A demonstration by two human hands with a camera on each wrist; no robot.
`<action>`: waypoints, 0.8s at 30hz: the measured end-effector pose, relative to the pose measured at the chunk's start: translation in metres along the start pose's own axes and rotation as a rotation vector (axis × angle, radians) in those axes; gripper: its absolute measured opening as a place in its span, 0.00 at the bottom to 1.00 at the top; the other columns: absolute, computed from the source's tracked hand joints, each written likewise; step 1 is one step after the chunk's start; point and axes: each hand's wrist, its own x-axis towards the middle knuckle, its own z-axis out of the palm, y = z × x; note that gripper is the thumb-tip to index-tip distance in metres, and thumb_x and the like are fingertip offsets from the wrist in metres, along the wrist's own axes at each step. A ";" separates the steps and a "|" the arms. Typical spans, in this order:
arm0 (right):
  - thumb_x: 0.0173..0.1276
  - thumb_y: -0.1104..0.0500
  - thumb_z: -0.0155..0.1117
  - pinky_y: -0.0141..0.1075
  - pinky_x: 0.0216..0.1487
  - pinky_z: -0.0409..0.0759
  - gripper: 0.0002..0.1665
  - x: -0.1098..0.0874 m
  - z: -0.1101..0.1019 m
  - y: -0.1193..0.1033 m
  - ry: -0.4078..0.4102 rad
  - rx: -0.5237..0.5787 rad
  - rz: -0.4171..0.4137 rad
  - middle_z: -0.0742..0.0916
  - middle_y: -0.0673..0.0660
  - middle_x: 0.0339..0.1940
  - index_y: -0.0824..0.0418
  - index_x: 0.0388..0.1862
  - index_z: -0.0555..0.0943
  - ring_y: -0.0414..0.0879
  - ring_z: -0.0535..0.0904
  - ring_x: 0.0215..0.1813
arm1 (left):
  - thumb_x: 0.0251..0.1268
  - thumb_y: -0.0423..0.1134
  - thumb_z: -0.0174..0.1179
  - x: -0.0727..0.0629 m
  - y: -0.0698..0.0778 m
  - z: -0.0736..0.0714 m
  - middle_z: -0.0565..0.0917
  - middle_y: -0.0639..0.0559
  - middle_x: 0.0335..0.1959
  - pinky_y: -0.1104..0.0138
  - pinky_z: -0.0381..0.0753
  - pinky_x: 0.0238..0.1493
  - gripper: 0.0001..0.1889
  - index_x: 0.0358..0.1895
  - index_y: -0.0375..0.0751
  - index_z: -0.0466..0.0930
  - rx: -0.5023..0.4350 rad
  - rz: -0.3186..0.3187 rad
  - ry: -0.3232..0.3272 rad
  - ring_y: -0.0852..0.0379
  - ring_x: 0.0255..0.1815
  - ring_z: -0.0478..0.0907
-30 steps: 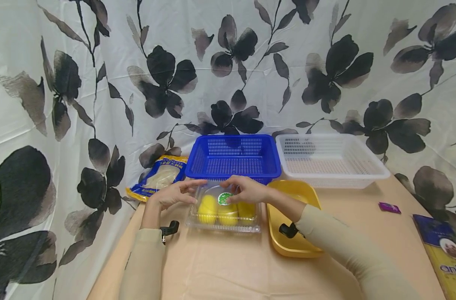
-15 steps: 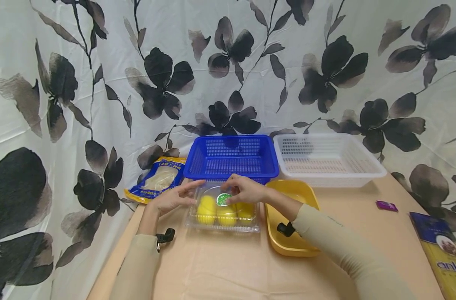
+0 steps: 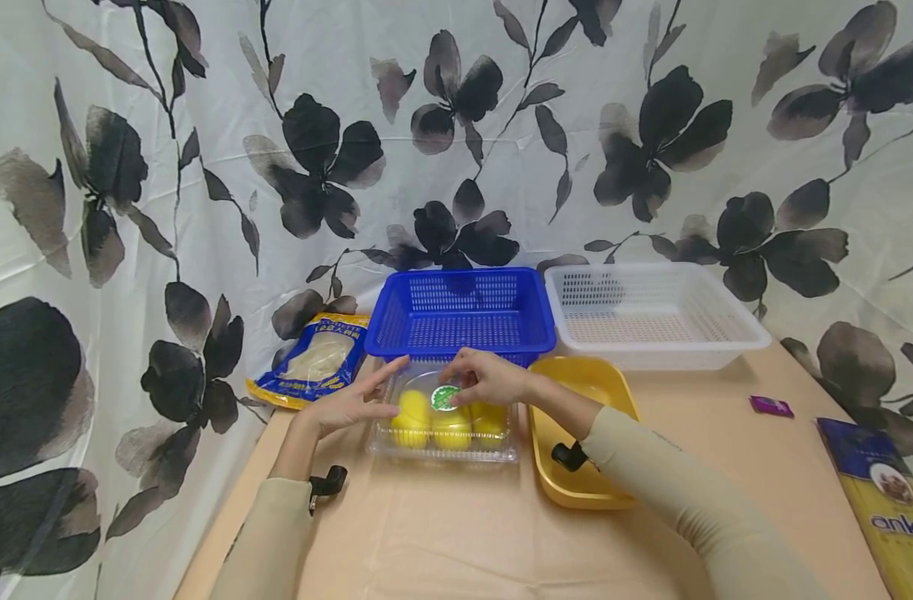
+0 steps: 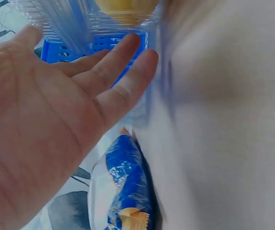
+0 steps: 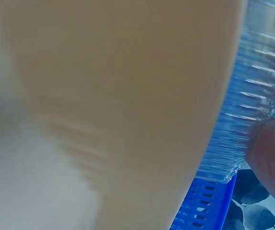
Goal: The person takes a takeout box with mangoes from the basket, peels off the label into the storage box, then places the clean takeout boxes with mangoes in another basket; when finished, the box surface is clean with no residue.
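Note:
A clear plastic clamshell box holds several yellow round things and has a green round sticker on its lid. My left hand is at the box's left side, fingers extended; the left wrist view shows the palm and spread fingers close to the ribbed plastic. Over the lid, my right hand has bent fingers, with the thumb by the sticker. Whether it pinches the lid is hidden. One blurred finger shows beside the ribbed plastic in the right wrist view.
Behind the box stand a blue basket and a white basket. A yellow tray lies under my right forearm. A blue-and-yellow pasta bag is at left; a purple packet and another bag are at right.
My left hand's fingers have shifted slightly onto the box's left side, and that wrist has dropped a little. The right hand stays over the lid. The whole view has drifted slightly.

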 end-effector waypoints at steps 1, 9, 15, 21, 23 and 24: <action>0.71 0.53 0.73 0.34 0.48 0.78 0.20 0.000 0.000 0.000 0.001 0.003 0.001 0.81 0.56 0.48 0.54 0.61 0.86 0.46 0.75 0.47 | 0.72 0.50 0.66 0.000 0.001 0.000 0.40 0.67 0.87 0.29 0.39 0.79 0.45 0.82 0.81 0.46 0.010 -0.009 0.002 0.42 0.88 0.30; 0.72 0.55 0.72 0.33 0.48 0.78 0.15 0.000 0.001 -0.001 0.015 0.012 0.010 0.82 0.54 0.47 0.53 0.56 0.88 0.46 0.75 0.46 | 0.74 0.48 0.64 0.003 -0.008 0.008 0.42 0.62 0.88 0.31 0.39 0.81 0.44 0.84 0.76 0.45 0.027 0.066 0.066 0.42 0.88 0.33; 0.72 0.56 0.72 0.34 0.49 0.78 0.14 -0.001 0.000 -0.001 0.026 0.026 0.028 0.82 0.54 0.46 0.53 0.55 0.88 0.46 0.75 0.47 | 0.79 0.47 0.58 0.005 -0.014 0.017 0.45 0.55 0.88 0.30 0.43 0.79 0.41 0.85 0.69 0.44 0.068 0.158 0.154 0.37 0.88 0.38; 0.72 0.56 0.72 0.34 0.49 0.78 0.13 0.000 0.001 -0.002 0.017 0.035 0.031 0.82 0.54 0.46 0.53 0.54 0.88 0.46 0.75 0.47 | 0.79 0.47 0.58 0.001 -0.014 0.018 0.46 0.55 0.88 0.30 0.46 0.79 0.40 0.85 0.69 0.45 0.089 0.164 0.172 0.35 0.87 0.41; 0.72 0.56 0.72 0.34 0.49 0.78 0.14 0.001 0.002 -0.002 0.014 0.034 0.031 0.82 0.53 0.46 0.53 0.55 0.88 0.46 0.75 0.47 | 0.79 0.48 0.58 0.000 -0.014 0.018 0.46 0.56 0.88 0.30 0.46 0.79 0.40 0.85 0.68 0.45 0.092 0.163 0.173 0.35 0.87 0.41; 0.72 0.56 0.72 0.34 0.50 0.78 0.14 0.002 0.002 -0.002 0.014 0.031 0.033 0.82 0.52 0.46 0.53 0.55 0.88 0.46 0.75 0.47 | 0.79 0.48 0.58 0.000 -0.015 0.017 0.46 0.56 0.88 0.30 0.46 0.79 0.41 0.85 0.69 0.45 0.089 0.162 0.172 0.35 0.87 0.41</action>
